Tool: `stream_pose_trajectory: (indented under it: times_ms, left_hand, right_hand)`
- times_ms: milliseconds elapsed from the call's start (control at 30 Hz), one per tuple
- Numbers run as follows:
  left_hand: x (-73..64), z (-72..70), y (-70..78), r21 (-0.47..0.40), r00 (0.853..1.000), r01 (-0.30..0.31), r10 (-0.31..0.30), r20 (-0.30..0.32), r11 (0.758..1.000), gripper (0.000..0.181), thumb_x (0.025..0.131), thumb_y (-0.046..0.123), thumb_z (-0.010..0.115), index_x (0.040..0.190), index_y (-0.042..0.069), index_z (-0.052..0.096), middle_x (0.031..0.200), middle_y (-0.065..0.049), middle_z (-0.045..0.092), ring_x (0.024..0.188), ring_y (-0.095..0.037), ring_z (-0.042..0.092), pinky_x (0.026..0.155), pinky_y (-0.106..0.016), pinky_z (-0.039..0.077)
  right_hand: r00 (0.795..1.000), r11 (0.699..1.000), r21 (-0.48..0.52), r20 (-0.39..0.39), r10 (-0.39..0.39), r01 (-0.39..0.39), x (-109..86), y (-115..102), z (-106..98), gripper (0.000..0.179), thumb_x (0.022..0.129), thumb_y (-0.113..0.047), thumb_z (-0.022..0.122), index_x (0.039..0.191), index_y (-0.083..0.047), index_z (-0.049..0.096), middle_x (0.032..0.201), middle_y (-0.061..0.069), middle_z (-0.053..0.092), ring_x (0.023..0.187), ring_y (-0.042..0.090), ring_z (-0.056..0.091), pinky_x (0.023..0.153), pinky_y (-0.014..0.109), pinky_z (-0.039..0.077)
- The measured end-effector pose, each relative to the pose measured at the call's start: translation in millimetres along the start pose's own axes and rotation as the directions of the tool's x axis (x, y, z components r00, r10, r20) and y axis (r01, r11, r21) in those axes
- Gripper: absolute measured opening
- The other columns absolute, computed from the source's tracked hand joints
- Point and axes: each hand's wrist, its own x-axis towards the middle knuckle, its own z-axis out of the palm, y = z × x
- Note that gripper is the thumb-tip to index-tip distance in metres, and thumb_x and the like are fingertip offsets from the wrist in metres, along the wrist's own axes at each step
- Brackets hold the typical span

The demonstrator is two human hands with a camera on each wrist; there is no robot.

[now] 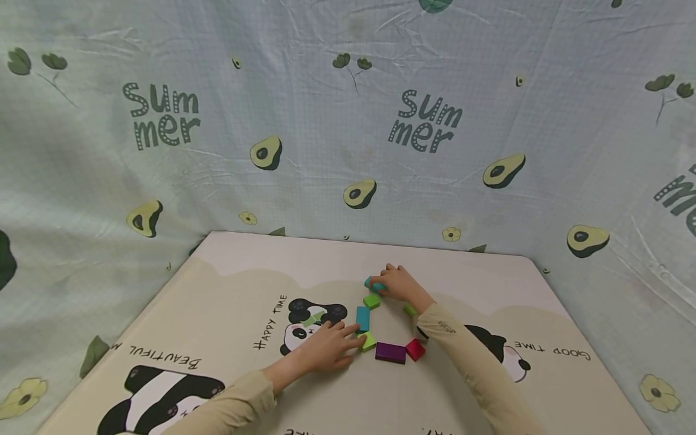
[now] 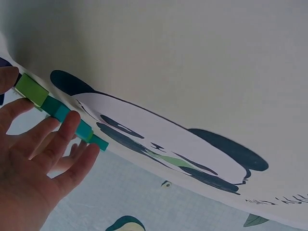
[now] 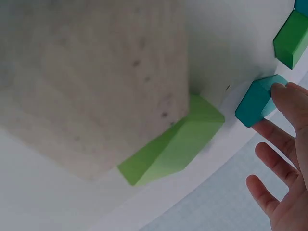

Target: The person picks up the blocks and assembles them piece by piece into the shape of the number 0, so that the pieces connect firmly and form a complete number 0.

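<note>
My right hand pinches a blue block between thumb and index finger at the far end of a ring of coloured blocks. Its other fingers stick out loosely. Just nearer lies a green block, followed by another blue block and a second green block. My left hand is spread beside these last two, fingertips right at their outer side. A purple block and a red block form the near side. Another green block is partly hidden behind the right sleeve.
The blocks stand on a pale table printed with pandas and lettering. Behind it and at both sides hangs a light curtain with avocados and "summer" printed on it. The right forearm reaches over the right part of the ring.
</note>
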Motion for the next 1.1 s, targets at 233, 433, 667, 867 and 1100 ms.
stream_pose_trajectory:
  times_ms: [233,433,667,867,1100]
  left_hand:
    - [0.0,0.9,-0.6,-0.016,1.000,0.007,-0.007,0.012,1.000,0.042,0.088,0.039,0.049,0.128,0.028,0.046,0.131,-0.002,0.049,0.105,-0.019,0.053,0.078,-0.037,0.045]
    - [0.2,0.1,-0.7,-0.008,1.000,-0.004,0.004,-0.005,1.000,0.042,0.087,0.039,0.050,0.127,0.027,0.048,0.129,-0.003,0.051,0.103,-0.019,0.054,0.076,-0.036,0.046]
    - [0.5,-0.9,0.5,-0.003,1.000,0.001,-0.001,0.004,1.000,0.042,0.087,0.040,0.050,0.127,0.028,0.048,0.129,-0.002,0.051,0.103,-0.018,0.055,0.076,-0.035,0.045]
    - [0.2,-1.0,0.8,-0.007,1.000,0.004,-0.004,0.012,1.000,0.043,0.087,0.040,0.050,0.128,0.028,0.047,0.130,-0.002,0.050,0.104,-0.019,0.054,0.077,-0.036,0.045]
    - [0.5,0.3,0.3,-0.013,1.000,0.003,-0.003,0.011,1.000,0.043,0.087,0.040,0.050,0.128,0.027,0.046,0.130,-0.002,0.050,0.105,-0.019,0.054,0.078,-0.037,0.045]
  right_hand:
    - [1.000,1.000,-0.002,0.014,0.022,-0.022,-5.6,6,3,0.031,0.080,-0.020,0.065,0.109,-0.024,0.055,0.098,0.004,0.063,0.090,0.023,0.052,0.075,0.042,0.042]
    - [0.999,1.000,0.012,0.045,0.019,-0.019,-10.3,7,2,0.036,0.079,-0.021,0.067,0.112,-0.021,0.053,0.101,0.005,0.060,0.094,0.024,0.053,0.079,0.044,0.042]
    - [1.000,0.999,0.037,0.004,-0.011,0.010,-17.6,11,-1,0.034,0.077,-0.021,0.068,0.109,-0.024,0.055,0.101,0.002,0.059,0.094,0.023,0.053,0.078,0.043,0.041]
    - [0.999,0.997,0.083,-0.033,-0.005,0.008,-26.8,14,-5,0.035,0.077,-0.016,0.068,0.109,-0.023,0.056,0.101,0.000,0.059,0.096,0.022,0.053,0.078,0.043,0.041]
    - [1.000,0.989,0.146,-0.016,0.018,-0.016,-35.3,16,-4,0.034,0.076,-0.014,0.068,0.107,-0.023,0.057,0.101,0.000,0.059,0.097,0.022,0.054,0.078,0.044,0.040]
